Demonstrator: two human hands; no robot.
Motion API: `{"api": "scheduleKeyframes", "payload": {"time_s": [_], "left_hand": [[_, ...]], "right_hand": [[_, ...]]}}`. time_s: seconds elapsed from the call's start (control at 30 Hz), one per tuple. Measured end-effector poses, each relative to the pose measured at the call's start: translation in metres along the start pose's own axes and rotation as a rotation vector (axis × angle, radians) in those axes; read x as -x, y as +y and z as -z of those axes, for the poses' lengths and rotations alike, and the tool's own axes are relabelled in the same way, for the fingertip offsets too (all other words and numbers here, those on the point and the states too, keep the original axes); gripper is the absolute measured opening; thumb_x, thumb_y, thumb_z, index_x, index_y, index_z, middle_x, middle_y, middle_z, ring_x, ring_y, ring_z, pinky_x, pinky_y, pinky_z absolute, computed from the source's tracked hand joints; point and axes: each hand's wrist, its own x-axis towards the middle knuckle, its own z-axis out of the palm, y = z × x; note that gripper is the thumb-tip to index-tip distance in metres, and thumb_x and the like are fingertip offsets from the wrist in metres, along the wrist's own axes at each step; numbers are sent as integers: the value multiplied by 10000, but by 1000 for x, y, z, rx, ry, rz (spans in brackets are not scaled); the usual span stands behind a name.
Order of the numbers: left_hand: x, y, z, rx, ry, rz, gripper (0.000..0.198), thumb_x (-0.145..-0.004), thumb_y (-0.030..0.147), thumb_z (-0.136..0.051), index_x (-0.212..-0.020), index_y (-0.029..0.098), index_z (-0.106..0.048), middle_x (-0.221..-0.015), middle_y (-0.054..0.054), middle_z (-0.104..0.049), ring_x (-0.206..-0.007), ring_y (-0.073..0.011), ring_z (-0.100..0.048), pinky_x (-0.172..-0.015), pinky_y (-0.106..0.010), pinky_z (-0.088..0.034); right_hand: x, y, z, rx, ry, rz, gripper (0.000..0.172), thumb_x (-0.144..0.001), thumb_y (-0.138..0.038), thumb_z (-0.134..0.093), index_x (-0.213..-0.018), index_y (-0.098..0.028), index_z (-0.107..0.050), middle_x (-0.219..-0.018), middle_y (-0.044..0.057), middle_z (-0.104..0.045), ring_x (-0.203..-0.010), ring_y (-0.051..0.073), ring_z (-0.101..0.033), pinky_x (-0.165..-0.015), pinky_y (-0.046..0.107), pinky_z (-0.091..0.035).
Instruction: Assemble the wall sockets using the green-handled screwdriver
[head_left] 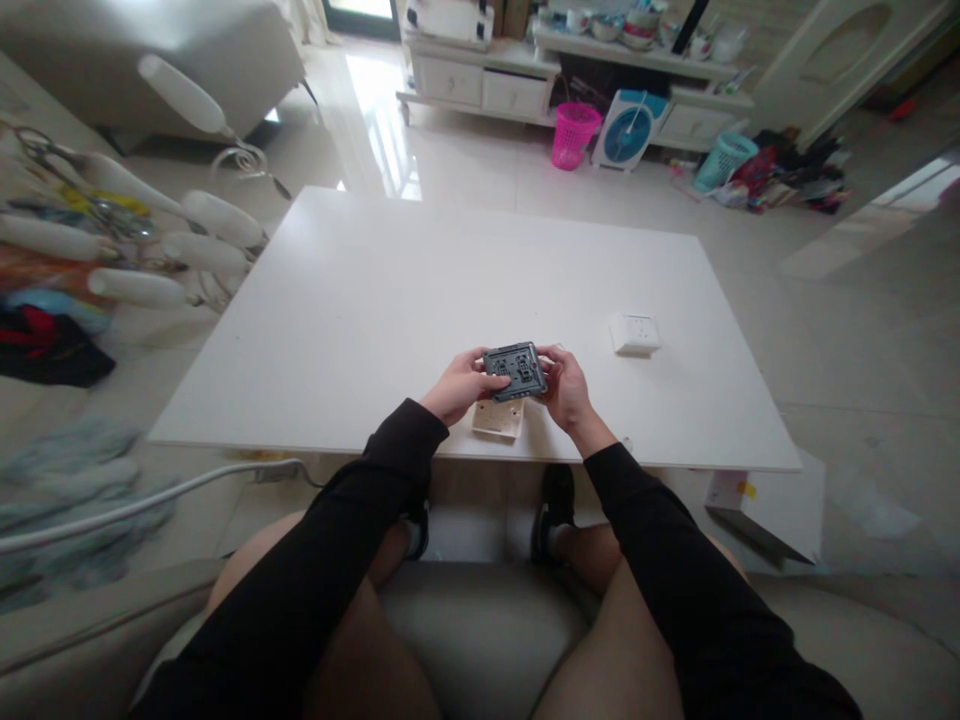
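Note:
A dark grey square switch module (515,371) with moulded ribs is held between both hands just above the white table (360,310). My left hand (459,386) grips its left edge with thumb on top. My right hand (567,388) grips its right edge, fingers curled round it. Under the module a beige square plate (496,420) lies flat on the table near the front edge. A white wall socket (634,333) lies on the table to the right, apart from both hands.
A rack of white pegs (157,250) with scissors and clutter stands left of the table. A white cable (150,495) runs along the floor at the left. A pink basket (574,133), a blue fan (628,130) and a white cabinet stand at the back.

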Motion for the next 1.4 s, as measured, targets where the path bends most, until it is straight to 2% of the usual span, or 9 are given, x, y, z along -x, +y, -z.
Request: {"api": "scheduleKeyframes", "payload": {"time_s": [0.13,0.27,0.5,0.6,0.73,0.97,1.17,1.27,1.4], "left_hand": [[0,0,-3,2,7,-37,381,-694,30,-814,-1008,156,-639,-954,-57,-731,-838,-184,-732,-831,-389,-637],[-3,-1,-3,50,111,-137,484,-674,69,-835,-1037,211,-548,-989,-5,-696,-861,-171,-727,-838,-409,-650],[-6,-1,-2,107,202,-250,710,-568,77,-834,-1188,240,-529,-1041,-3,-718,-926,-201,-740,-873,-424,-642],[-10,-2,-5,116,219,-282,566,-546,108,-809,-1071,184,-611,-950,0,-724,-859,-173,-712,-876,-374,-619],[-12,-3,-4,93,200,-279,325,-634,246,-784,-921,171,-650,-823,16,-691,-783,-152,-669,-792,-310,-589],[-8,-6,2,-67,81,-186,311,-761,345,-827,-994,186,-695,-850,-19,-745,-746,-149,-683,-690,-263,-543],[-9,-7,-2,-121,55,-158,313,-855,333,-757,-1104,186,-638,-897,-51,-764,-763,-166,-718,-726,-287,-549],[-11,-10,7,-348,139,-153,221,-885,338,-675,-1054,209,-612,-921,-53,-739,-759,-193,-706,-709,-319,-549],[-10,-26,25,-1011,218,-206,263,-744,300,-786,-884,230,-575,-880,-96,-731,-918,-307,-726,-856,-412,-560]], "right_hand": [[0,-2,-3,-21,-2,15,408,-682,-600,-684,-903,-261,-628,-717,-19,-672,-567,144,-538,-496,253,-419],[2,-5,-6,-8,1,90,389,-676,-542,-721,-936,-271,-621,-831,-28,-702,-640,130,-605,-494,225,-424],[7,0,-9,180,-188,47,441,-645,-465,-866,-968,-221,-690,-801,-19,-739,-654,134,-701,-527,211,-450],[4,5,-12,199,-181,102,445,-618,-465,-899,-932,-220,-700,-782,-22,-747,-621,130,-692,-501,205,-418],[-2,9,-12,218,-107,170,420,-614,-483,-895,-869,-219,-689,-712,-28,-717,-599,135,-673,-491,212,-396],[-5,6,-6,182,111,286,368,-688,-491,-817,-911,-238,-672,-787,-33,-651,-623,114,-568,-509,236,-428],[-2,6,-7,153,0,214,445,-662,-528,-834,-940,-240,-640,-860,-16,-672,-797,159,-626,-600,242,-521],[-6,7,-2,135,136,278,438,-660,-507,-828,-935,-244,-609,-846,-28,-650,-790,153,-618,-623,248,-535],[-13,7,7,64,326,321,385,-703,-460,-773,-946,-259,-552,-866,-33,-642,-793,153,-637,-601,242,-539]]}}
